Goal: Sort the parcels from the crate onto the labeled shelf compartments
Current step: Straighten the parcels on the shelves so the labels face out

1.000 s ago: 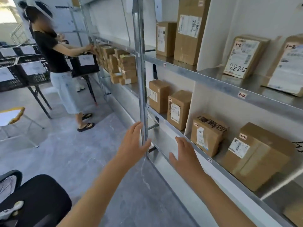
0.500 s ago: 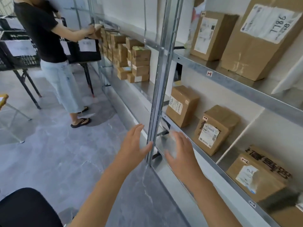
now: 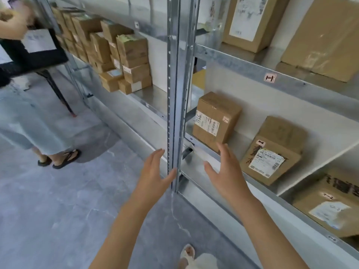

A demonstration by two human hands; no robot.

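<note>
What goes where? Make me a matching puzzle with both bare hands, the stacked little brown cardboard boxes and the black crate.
1 bare left hand
2 bare right hand
3 stack of small brown cardboard boxes
4 black crate

A table, far left
B shelf, left of grey metal post
C just left of post
D just right of post

Pairs: 1-C, 2-D, 3-B, 4-A

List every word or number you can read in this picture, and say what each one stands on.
"1-1", as best it reads: tag on the upper shelf rail.
Shipping labels on the boxes: too blurred to read.
Small stickers on the boxes: too blurred to read.
Paper sheet on the crate: too blurred to read.
</note>
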